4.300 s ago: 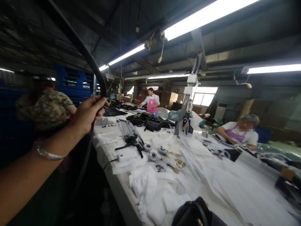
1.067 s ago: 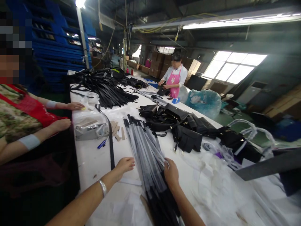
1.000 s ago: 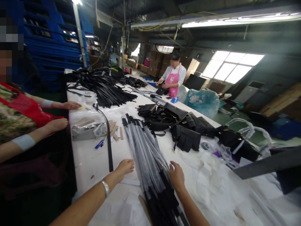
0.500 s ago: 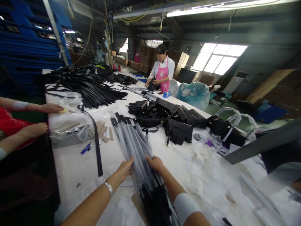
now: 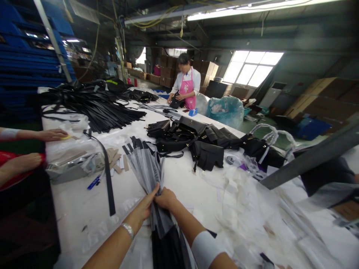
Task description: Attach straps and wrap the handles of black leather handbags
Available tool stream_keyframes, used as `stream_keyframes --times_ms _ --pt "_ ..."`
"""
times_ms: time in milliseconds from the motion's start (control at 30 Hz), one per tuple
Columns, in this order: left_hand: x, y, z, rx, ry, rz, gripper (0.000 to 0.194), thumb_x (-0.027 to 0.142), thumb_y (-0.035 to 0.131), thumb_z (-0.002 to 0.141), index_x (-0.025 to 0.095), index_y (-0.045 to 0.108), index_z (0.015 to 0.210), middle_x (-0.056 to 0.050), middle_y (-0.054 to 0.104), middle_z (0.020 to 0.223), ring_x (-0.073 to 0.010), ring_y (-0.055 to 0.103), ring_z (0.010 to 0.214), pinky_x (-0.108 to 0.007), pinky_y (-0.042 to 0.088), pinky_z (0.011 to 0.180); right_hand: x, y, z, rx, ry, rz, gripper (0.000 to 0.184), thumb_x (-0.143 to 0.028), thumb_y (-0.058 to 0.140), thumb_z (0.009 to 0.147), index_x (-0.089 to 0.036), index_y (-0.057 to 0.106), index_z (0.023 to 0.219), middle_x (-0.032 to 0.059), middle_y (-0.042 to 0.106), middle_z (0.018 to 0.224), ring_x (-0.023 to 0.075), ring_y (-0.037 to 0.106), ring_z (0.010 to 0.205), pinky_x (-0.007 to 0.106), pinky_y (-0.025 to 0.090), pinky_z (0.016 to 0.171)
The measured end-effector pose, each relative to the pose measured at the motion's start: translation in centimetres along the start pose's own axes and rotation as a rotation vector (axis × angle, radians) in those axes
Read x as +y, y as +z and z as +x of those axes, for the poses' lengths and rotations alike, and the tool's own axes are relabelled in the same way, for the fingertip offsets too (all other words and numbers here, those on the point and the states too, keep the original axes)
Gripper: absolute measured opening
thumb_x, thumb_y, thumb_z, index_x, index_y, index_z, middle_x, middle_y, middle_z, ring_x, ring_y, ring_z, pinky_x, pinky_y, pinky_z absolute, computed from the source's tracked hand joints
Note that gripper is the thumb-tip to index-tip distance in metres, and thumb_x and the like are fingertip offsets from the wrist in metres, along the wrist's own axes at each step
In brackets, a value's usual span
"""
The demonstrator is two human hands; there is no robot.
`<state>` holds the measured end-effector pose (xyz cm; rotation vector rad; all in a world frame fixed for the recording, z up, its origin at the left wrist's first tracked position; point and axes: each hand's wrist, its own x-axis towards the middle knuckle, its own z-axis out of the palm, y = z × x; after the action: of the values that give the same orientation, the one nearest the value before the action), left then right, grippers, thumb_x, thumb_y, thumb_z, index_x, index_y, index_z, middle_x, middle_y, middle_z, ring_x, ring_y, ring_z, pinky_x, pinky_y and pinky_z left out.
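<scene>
A long bundle of black straps (image 5: 165, 246), partly wrapped in clear plastic, runs away from me over the white table (image 5: 182, 175). My left hand (image 5: 150, 201) grips the bundle's left side, thumb on top. From the right, my right hand (image 5: 166, 198) closes round the same narrowed middle, its fingers partly hidden. The two hands nearly touch. Beyond them the wrapped strap ends fan out. One loose black strap (image 5: 108, 179) lies left of the bundle, close to a blue cutter-like tool (image 5: 93, 182).
Black bags (image 5: 207, 155) lie heaped beyond my hands. A large pile of black straps (image 5: 92, 104) covers the far left. A co-worker's hands (image 5: 53, 135) are at the left edge; a person in a pink apron (image 5: 187, 89) stands opposite. A grey post (image 5: 314, 160) slants in at right.
My hands have come together and squeezed the spread bundle into a narrow waist. The whole view has shifted, so the scene sits a little further left.
</scene>
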<state>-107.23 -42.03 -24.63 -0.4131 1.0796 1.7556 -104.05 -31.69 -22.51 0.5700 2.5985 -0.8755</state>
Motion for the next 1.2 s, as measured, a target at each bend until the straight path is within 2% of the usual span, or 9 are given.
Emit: stream_keyframes --times_ms 200,267,367,433,533,700,900,1033,1200 --pt "0.4 -1.5 -0.9 -0.019 0.115 -0.096 0.03 0.038 0.063 0.086 0.013 0.069 0.1 -0.01 0.079 0.083 -0.0263 0.076 0.079 -0.034 0.06 0.077 -5.3 1.3 -3.5 0.122 -0.136 -0.06 0.065 -0.017 0.071 0.069 -0.003 0.053 0.13 0.0271 0.057 0.129 0.038 0.052 0.123 0.05 0.038 0.102" --pt "0.6 -2.2 -0.9 -0.002 0.123 -0.116 0.026 0.036 0.059 0.088 0.013 0.069 0.096 -0.008 0.078 0.078 -0.0255 0.076 0.075 -0.034 0.06 0.075 -6.0 1.3 -4.2 0.13 -0.199 -0.049 0.074 -0.015 0.073 0.063 -0.001 0.051 0.133 0.0282 0.053 0.134 0.0392 0.046 0.128 0.049 0.035 0.105" --pt "0.9 -3.2 -1.3 0.034 0.101 -0.13 0.026 0.035 0.057 0.089 0.012 0.069 0.087 -0.008 0.076 0.065 -0.0262 0.075 0.063 -0.035 0.062 0.066 -4.9 0.4 -4.4 0.124 -0.27 0.011 0.058 -0.029 0.076 0.066 -0.01 0.064 0.12 0.0174 0.065 0.124 0.033 0.057 0.117 0.038 0.043 0.099" --pt "1.2 -3.5 -1.8 0.048 0.075 -0.13 0.028 0.038 0.06 0.086 0.012 0.069 0.085 -0.008 0.074 0.059 -0.0275 0.073 0.055 -0.038 0.062 0.061 -3.1 -0.4 -3.9 0.172 -0.252 0.066 0.036 -0.038 0.062 0.084 -0.017 0.069 0.112 0.009 0.071 0.115 0.0253 0.063 0.108 0.032 0.046 0.094" --pt "1.6 -3.4 -2.6 0.045 0.064 -0.13 0.031 0.042 0.061 0.084 0.012 0.069 0.088 -0.008 0.074 0.058 -0.028 0.071 0.051 -0.041 0.061 0.057 -0.6 -0.7 -2.8 0.296 -0.126 0.129 0.036 -0.033 0.038 0.1 -0.017 0.059 0.124 0.009 0.063 0.126 0.0214 0.059 0.114 0.038 0.043 0.099" --pt "1.9 -2.2 -3.4 0.042 0.072 -0.113 0.034 0.041 0.057 0.087 0.011 0.068 0.098 -0.008 0.076 0.063 -0.0294 0.074 0.059 -0.042 0.061 0.06 1.3 1.3 -1.5 0.31 0.045 0.138 0.034 -0.037 0.056 0.094 -0.016 0.058 0.121 0.0097 0.063 0.121 0.0242 0.062 0.107 0.047 0.05 0.093" --pt "1.8 -1.9 -3.0 0.037 0.086 -0.077 0.034 0.042 0.061 0.083 0.013 0.068 0.1 -0.009 0.077 0.069 -0.0309 0.075 0.067 -0.042 0.061 0.062 3.1 1.9 -1.0 0.363 0.092 0.07 0.039 -0.03 0.061 0.091 -0.018 0.053 0.128 0.0104 0.053 0.134 0.029 0.051 0.122 0.053 0.042 0.101" --pt "1.7 -1.7 -2.3 0.057 0.079 -0.051 0.032 0.042 0.064 0.081 0.014 0.068 0.097 -0.011 0.077 0.07 -0.0319 0.075 0.07 -0.042 0.06 0.063 3.0 1.5 0.1 0.276 0.069 0.084 0.028 -0.032 0.06 0.092 -0.016 0.06 0.116 0.0089 0.06 0.123 0.0252 0.058 0.111 0.049 0.048 0.095" --pt "1.6 -1.1 -2.4 0.077 0.083 -0.038 0.032 0.043 0.061 0.084 0.014 0.067 0.096 -0.01 0.077 0.07 -0.0309 0.075 0.067 -0.041 0.061 0.061 0.9 1.2 0.2 0.16 -0.04 0.191 0.025 -0.032 0.059 0.093 -0.017 0.061 0.113 0.0071 0.063 0.117 0.0217 0.063 0.101 0.042 0.054 0.086"
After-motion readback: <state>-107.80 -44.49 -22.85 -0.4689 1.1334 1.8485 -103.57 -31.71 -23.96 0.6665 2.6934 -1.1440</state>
